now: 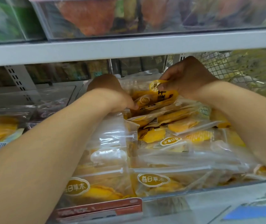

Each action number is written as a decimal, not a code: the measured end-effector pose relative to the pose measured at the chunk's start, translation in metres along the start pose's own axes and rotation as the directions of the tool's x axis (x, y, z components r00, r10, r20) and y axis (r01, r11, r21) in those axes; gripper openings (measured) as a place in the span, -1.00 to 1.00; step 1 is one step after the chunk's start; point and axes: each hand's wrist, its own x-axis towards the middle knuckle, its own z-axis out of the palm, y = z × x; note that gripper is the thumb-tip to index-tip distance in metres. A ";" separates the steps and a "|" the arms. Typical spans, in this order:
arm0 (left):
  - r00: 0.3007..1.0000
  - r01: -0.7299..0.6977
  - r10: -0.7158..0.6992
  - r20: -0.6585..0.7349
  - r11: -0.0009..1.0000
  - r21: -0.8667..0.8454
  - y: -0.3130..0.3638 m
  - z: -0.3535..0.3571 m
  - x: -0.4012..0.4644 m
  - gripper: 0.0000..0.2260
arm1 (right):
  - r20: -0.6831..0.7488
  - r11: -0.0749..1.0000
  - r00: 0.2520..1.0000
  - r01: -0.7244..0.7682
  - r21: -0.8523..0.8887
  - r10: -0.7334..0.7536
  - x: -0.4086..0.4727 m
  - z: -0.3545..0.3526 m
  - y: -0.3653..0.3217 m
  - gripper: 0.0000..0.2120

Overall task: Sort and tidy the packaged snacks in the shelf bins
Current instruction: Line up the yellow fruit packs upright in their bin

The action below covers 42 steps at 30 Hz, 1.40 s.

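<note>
Right hand [188,78] pinches mango packet [163,92] top; left hand [111,92] grips beside it. Light, slippery film: hold the seams.

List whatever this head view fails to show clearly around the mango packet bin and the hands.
- Left hand: fingers hidden behind its own back and wrist; grip unclear.
- Back of the clear bin: screened by both hands.
- Upper shelf bins: contents motion-blurred, unreadable.
- Red price label: print blurred.
- Mesh basket: cut off by the right edge, contents blurred.
- Right hand pinches a yellow packet; its print partly covered.
</note>
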 end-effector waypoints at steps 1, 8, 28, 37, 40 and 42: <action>1.000 -0.001 0.001 -0.017 1.000 -0.008 0.000 0.000 -0.001 -0.38 | 0.001 1.000 1.000 0.007 0.015 -0.007 -0.002 0.001 0.001 -0.87; 0.987 -0.143 0.141 -0.075 0.990 -0.014 0.004 0.003 -0.006 -0.66 | 0.002 1.000 1.000 -0.009 0.014 0.009 -0.011 0.004 0.002 -0.89; 0.962 -0.272 0.260 -0.080 0.926 -0.261 -0.001 0.000 -0.004 -0.83 | 0.356 0.972 0.924 -0.059 -0.226 0.139 -0.013 0.006 -0.017 -0.83; 0.940 -0.330 0.291 -0.180 0.910 -0.250 0.004 0.007 -0.003 -0.96 | 0.123 0.915 0.981 -0.092 -0.394 0.151 -0.012 0.016 -0.018 -0.60; 0.928 -0.343 0.302 -0.217 0.921 -0.186 0.004 0.006 -0.002 -0.88 | 0.069 0.953 0.988 -0.110 -0.284 0.135 -0.016 0.013 -0.017 -0.78; 0.932 -0.323 0.285 -0.223 0.933 -0.158 0.002 0.005 -0.001 -0.86 | 0.049 0.950 0.994 -0.079 -0.302 0.098 -0.023 0.010 -0.016 -0.90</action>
